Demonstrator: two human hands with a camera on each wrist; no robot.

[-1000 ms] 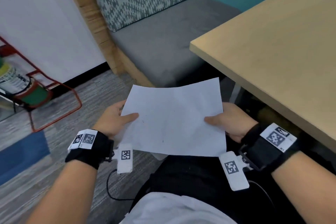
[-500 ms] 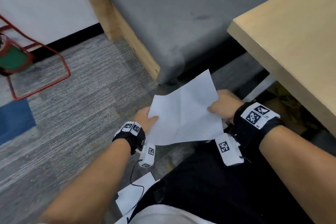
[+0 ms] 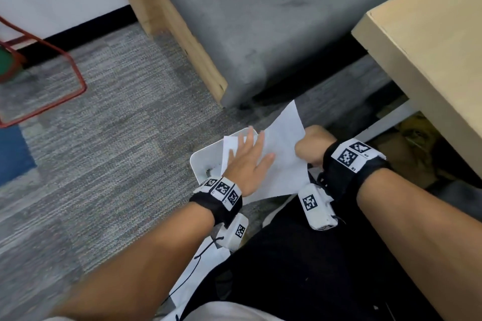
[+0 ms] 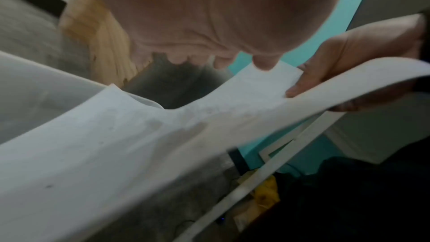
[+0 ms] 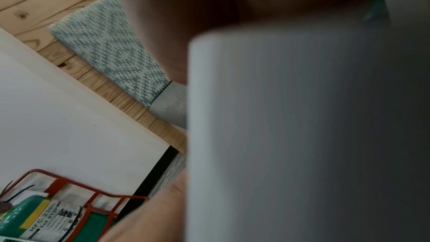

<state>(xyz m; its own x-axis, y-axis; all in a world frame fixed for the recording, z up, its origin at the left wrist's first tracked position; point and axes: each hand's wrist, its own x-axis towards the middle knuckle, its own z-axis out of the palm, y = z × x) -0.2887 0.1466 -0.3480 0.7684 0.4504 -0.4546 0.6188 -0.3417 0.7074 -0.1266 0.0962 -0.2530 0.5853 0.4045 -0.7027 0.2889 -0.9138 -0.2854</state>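
Observation:
A white sheet of paper hangs low over the carpet in front of my knees, bent and tilted. My left hand lies flat on top of it with straight, spread fingers, pressing its left part down over a white rounded bin. My right hand grips the sheet's right edge, fingers curled round it. In the left wrist view the paper curves under my palm, and the right hand pinches its far edge. Blurred paper fills most of the right wrist view.
A grey bench seat with a wooden side stands ahead. A light wooden table overhangs on the right. A red wire stand holding a green extinguisher sits at the left. More white sheets lie on the carpet by my leg.
Both hands have carried the paper down towards the floor. My left hand has left the sheet's left edge and now lies flat on top. The white bin has come into view beneath.

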